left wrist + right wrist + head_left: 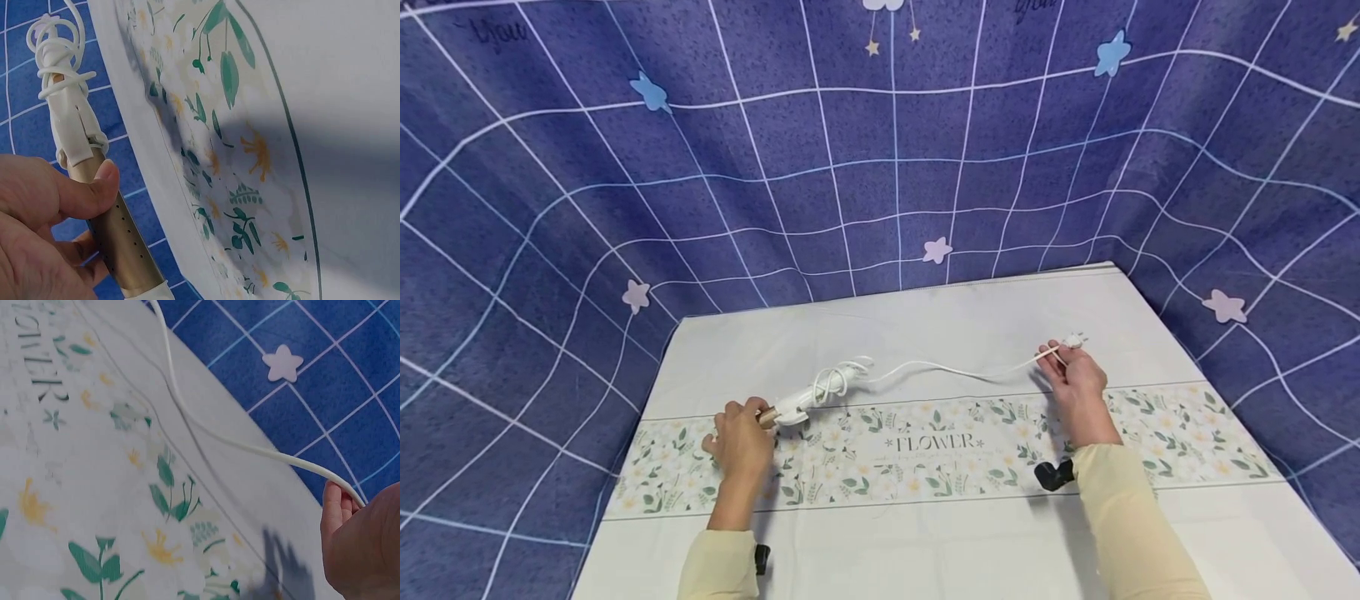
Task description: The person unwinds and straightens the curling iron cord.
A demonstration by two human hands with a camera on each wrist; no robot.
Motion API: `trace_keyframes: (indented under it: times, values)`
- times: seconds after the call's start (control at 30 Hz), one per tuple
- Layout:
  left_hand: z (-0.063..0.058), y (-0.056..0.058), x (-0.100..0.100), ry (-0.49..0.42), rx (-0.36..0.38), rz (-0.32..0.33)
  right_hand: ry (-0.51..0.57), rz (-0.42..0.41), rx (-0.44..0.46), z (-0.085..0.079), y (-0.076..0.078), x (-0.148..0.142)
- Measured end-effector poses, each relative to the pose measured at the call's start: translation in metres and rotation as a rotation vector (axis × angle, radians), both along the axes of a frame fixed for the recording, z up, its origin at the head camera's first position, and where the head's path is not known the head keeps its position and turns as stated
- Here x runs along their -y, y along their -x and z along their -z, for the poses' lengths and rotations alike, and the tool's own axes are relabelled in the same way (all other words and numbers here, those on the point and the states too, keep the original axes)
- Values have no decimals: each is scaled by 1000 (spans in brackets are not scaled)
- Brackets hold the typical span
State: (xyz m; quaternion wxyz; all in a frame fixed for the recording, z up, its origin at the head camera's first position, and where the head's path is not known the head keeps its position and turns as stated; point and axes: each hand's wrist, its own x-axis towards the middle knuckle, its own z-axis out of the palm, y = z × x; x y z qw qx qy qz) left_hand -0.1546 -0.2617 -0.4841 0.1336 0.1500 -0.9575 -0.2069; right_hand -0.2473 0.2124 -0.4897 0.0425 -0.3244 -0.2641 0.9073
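Observation:
A white curling iron (793,408) with a gold barrel (128,250) is held at the left by my left hand (741,437), thumb and fingers gripping the barrel. Rows of small holes dot the barrel. White cord is looped loosely around the handle (59,59). From there the cord (940,367) runs across to my right hand (1081,387), which holds it just short of the two-pin plug (1073,340). In the right wrist view the cord (250,449) passes into the fingers (331,512); the plug is out of sight there.
A white tablecloth (865,333) covers the table, with a floral band (940,479) lettered "FLOWER" across it. Blue grid-patterned fabric (865,192) with stars hangs behind and at both sides. Black wrist mounts (1054,475) sit at the sleeves.

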Motion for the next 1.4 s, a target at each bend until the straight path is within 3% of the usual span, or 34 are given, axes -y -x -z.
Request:
trace_keyframes:
  times: [0.37,0.87,1.07,1.4]
  values:
    - [-1,-1,8,26,-7,-6,-88,35,107,20,-4,-14]
    - [-1,-1,5,6,17,-3,-149,68,176,31,-3,-16]
    - [0,0,4,8,28,-3,-265,12,195,30,-4,-14]
    - [-2,2,3,-3,-2,-2,-596,-183,148,15,-7,-4]
